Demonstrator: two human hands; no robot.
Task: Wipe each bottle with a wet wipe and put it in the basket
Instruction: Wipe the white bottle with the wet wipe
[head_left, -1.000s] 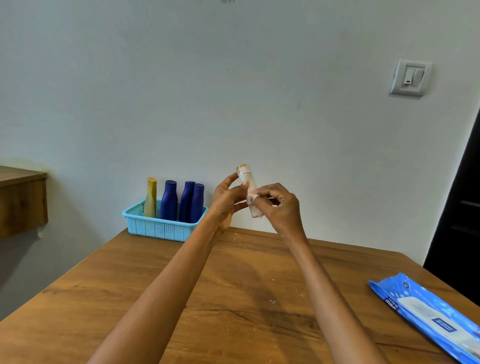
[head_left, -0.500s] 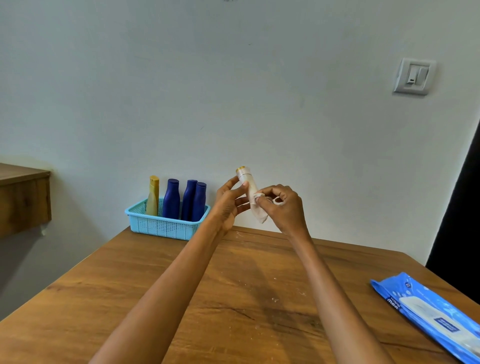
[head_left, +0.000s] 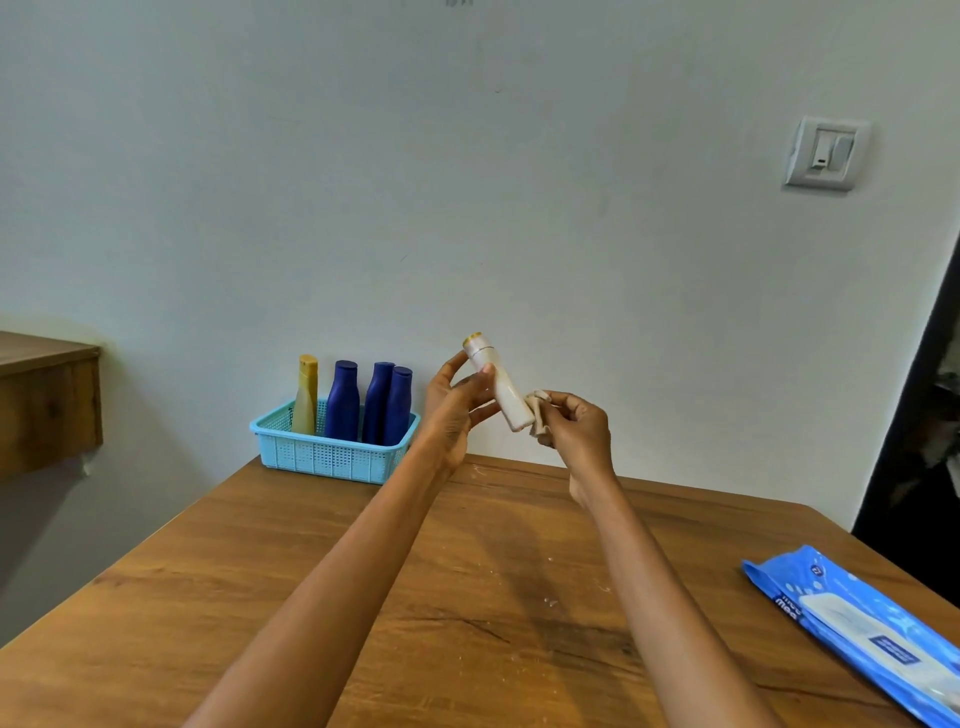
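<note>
Head view, frame centre: cream bottle (head_left: 498, 384) tilted above bench (head_left: 467, 597), pinched by left hand (head_left: 452, 410). Right hand (head_left: 576, 431) clamped on wet wipe (head_left: 537, 410) at bottle base. Basket (head_left: 332, 452) left of centre, containing four bottles.

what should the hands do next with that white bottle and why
Probably carry the white bottle left to the basket: the right hand holds the wipe at its bottom end, the left hand grips it near the cap, and four bottles already stand there.
</note>
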